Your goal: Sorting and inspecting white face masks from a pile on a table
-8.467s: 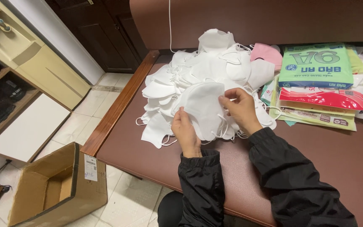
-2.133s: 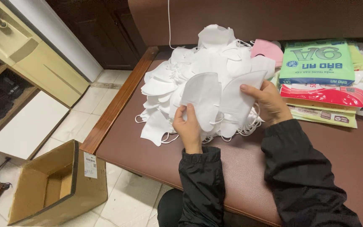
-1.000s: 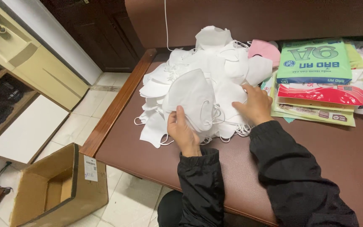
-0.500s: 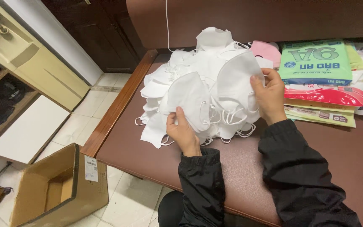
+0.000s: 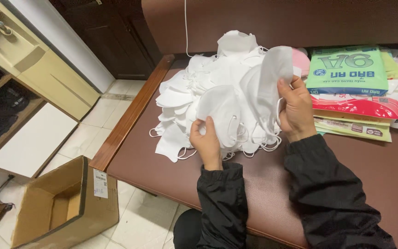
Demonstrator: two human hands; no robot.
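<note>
Holding folded white masks [image 5: 272, 74], ear loops dangling.

Open cardboard box [image 5: 65, 203] on tiled floor [image 5: 130, 226]; stacked coloured packets [image 5: 351, 87] on bench.

A brown padded bench [image 5: 171, 170] with wooden edge stands on pale floor tiles [image 5: 130, 97], beside cream cabinets [image 5: 47, 74].

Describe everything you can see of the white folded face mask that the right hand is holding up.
The white folded face mask looks like soft, non-woven fabric, folded flat into a curved half shape with a crease along its edge. It stands nearly upright, lifted above the heap of white masks on the brown padded bench. The right hand pinches its lower right edge with thumb and fingers. Thin white ear loops hang below the hand. The left hand holds a different mask.
</note>
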